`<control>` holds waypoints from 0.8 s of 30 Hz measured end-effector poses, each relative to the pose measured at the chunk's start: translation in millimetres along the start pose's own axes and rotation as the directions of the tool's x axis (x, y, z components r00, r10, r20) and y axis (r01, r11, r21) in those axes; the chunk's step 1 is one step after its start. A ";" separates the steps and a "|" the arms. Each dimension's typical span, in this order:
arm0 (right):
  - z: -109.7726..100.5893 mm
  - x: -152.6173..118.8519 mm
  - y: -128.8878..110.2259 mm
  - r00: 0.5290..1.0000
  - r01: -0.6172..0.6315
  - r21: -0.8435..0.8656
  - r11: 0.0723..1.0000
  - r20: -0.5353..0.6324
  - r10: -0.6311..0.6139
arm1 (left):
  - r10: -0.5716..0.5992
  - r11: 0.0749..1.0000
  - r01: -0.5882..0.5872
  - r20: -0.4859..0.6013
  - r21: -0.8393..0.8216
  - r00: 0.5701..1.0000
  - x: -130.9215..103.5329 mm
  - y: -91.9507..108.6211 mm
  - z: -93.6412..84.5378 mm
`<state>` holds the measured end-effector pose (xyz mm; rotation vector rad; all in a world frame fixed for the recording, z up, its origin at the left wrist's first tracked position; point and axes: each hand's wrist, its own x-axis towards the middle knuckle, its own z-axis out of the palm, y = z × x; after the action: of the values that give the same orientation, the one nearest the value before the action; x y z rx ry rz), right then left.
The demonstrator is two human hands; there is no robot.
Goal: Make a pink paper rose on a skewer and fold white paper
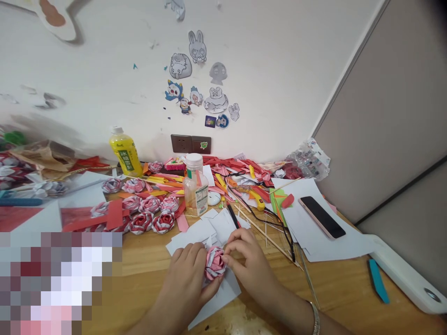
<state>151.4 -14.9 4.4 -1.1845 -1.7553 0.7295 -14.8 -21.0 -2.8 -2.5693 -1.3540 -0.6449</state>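
A pink and white paper rose [215,263] is held upright over white paper sheets [223,298] on the wooden table. My left hand [190,272] wraps around its left side, with the thumb under the lower edge. On the other side my right hand [249,258] pinches a petal at the rose's right edge between thumb and forefinger. Just behind the hands lies a black and red pen [233,216]. Several finished paper roses [141,222] in pink, red and white sit behind and to the left.
A clear bottle with a white cap [195,186] stands behind the hands, and a yellow drink bottle [125,153] farther left. Coloured paper strips [240,164] pile along the wall. Thin sticks [268,235] and a black cable [289,239] lie right, near a phone [321,217] on paper.
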 end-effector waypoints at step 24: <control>-0.4 0.4 10.9 0.907 -0.387 0.397 0.832 0.325 0.266 | 0.028 0.995 -0.021 0.078 -0.097 0.997 1.4 2.7 -2.7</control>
<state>156.2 -10.5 -4.3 -1.1053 -1.4667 1.4763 -12.7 -22.4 0.4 -2.7104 -1.3442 -0.6254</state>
